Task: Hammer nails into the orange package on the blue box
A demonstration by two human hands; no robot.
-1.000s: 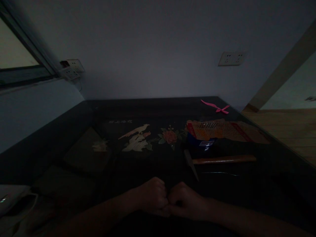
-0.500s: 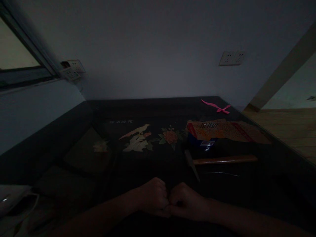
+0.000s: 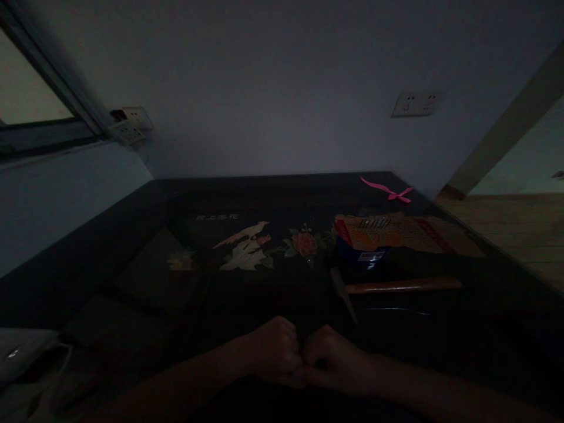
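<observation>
The room is very dim. My left hand (image 3: 274, 351) and my right hand (image 3: 333, 358) rest near the front of a dark table (image 3: 273, 194), both curled into fists with the knuckles touching each other. Whatever lies between the fingers is too dark to make out. Just beyond my right hand lies a hammer (image 3: 396, 286) with a wooden handle, its metal head pointing toward me.
An orange printed packet (image 3: 405, 234) lies over a blue tub (image 3: 359, 254) at the right. A pink ribbon bow (image 3: 390, 191) sits at the far right corner. Bird and flower inlay (image 3: 259, 244) decorates the tabletop. A white object (image 3: 17, 352) lies at the left edge.
</observation>
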